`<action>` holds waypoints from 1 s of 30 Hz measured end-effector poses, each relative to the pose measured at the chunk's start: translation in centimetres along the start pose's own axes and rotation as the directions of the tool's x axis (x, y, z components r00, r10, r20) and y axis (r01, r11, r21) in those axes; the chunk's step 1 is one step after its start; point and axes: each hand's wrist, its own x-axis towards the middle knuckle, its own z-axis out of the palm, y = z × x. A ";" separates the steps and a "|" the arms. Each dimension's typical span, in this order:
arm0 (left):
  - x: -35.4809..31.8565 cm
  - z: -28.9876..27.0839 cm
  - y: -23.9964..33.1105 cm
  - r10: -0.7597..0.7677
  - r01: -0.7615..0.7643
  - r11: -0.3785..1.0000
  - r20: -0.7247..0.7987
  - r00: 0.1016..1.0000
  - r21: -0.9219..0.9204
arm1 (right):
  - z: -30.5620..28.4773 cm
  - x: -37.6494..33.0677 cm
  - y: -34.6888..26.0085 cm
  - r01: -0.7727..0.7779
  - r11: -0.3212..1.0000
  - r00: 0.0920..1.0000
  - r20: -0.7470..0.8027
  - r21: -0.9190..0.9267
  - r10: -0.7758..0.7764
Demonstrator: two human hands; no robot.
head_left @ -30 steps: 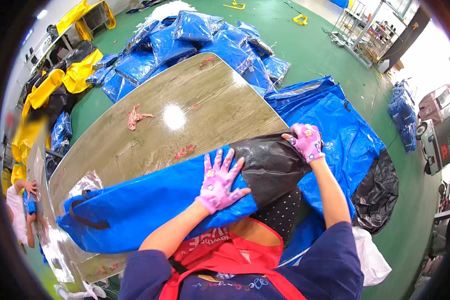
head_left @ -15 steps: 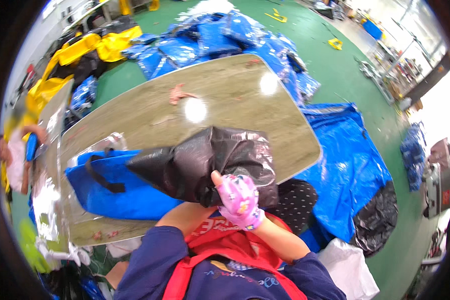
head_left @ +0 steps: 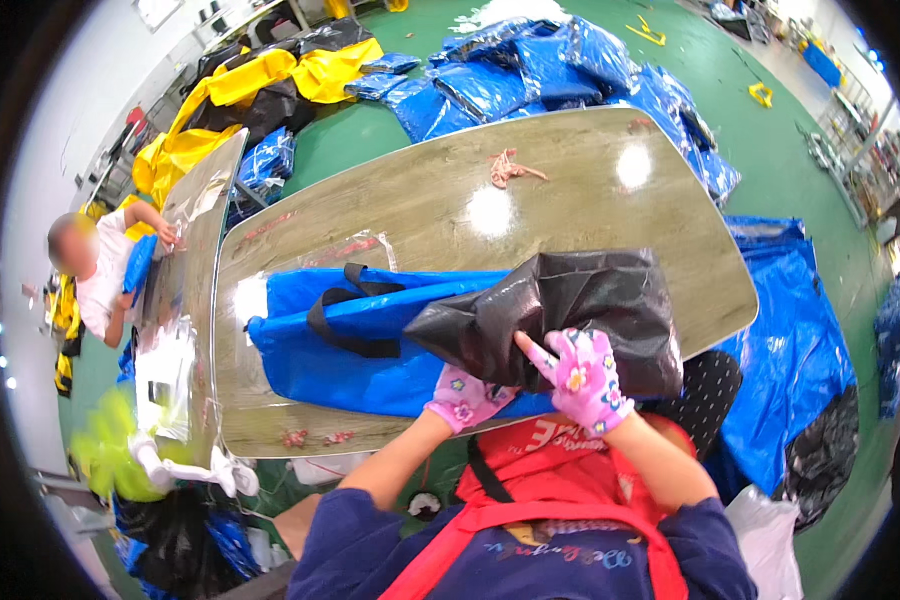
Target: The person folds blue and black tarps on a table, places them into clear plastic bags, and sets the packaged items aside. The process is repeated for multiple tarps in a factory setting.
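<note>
A dark, glossy black plastic bag [head_left: 610,300] lies bunched over the right end of a flat blue bag with black straps [head_left: 340,360]. My right hand [head_left: 582,375], in a pink flowered glove, presses on its near side, with a bare fingertip showing and the other fingers bent into the material. Beside it, my left hand [head_left: 473,397], gloved alike, reaches under the black bag's near edge at the blue bag. Its fingers are hidden there. Both bags rest on a wood-patterned table [head_left: 610,190].
Clear plastic [head_left: 380,248] and a crumpled pink scrap [head_left: 515,168] lie on the table. Blue packages [head_left: 530,75] are heaped beyond it; blue sheeting [head_left: 785,340] lies right. At left, a person [head_left: 100,270] handles something blue by another table [head_left: 185,280].
My view has shifted left, so the table appears farther right. My left hand, hidden before behind the black bag, now shows beside my right. The bags keep their places on the table.
</note>
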 end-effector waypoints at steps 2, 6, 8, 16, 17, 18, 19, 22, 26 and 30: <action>-0.7 -0.4 -0.8 0.042 -0.038 0.998 0.095 0.995 -0.042 | 0.0 0.5 -0.8 -0.005 0.992 0.992 0.126 -0.127 0.021; -6.7 -5.1 -6.1 -0.168 0.176 0.984 -0.414 0.895 -0.019 | -2.8 2.4 -1.9 -0.146 0.989 0.886 0.439 -0.034 0.146; -8.5 -13.3 -7.8 -0.207 0.581 0.784 -0.789 0.578 0.220 | -2.1 4.0 -2.9 -0.132 0.990 0.973 0.182 -0.043 0.138; -17.7 -19.0 -27.9 -0.843 0.790 0.413 0.138 0.519 -0.453 | 4.7 9.3 -4.7 -0.313 0.934 0.950 0.031 0.172 0.312; -18.0 -19.2 -29.2 -0.789 0.653 0.332 0.179 0.588 -0.680 | 5.2 9.9 -5.2 -0.326 0.941 0.944 0.089 0.088 0.319; -18.4 -19.6 -30.4 -0.764 0.636 0.220 0.274 0.584 -0.739 | 6.1 10.6 -5.6 -0.331 0.944 0.934 0.147 0.005 0.327; -17.2 -19.7 -29.9 -0.719 0.617 0.097 0.374 0.586 -0.781 | 7.6 11.7 -5.4 -0.417 0.906 0.880 0.281 0.068 0.384; -14.9 -20.1 -26.8 -0.665 0.555 -0.074 0.456 0.592 -0.829 | 10.2 11.2 -5.8 -0.157 0.896 0.973 0.091 -0.416 0.213; -15.7 -21.2 -23.0 -0.681 0.366 -0.129 0.350 0.643 -0.922 | 10.1 11.1 -6.3 -0.217 0.965 0.956 0.168 -0.150 0.241; -8.6 -23.3 -7.4 -0.567 -0.015 -0.069 0.027 0.823 -0.998 | 10.0 11.7 -6.8 -0.133 0.956 0.926 0.312 -0.262 0.214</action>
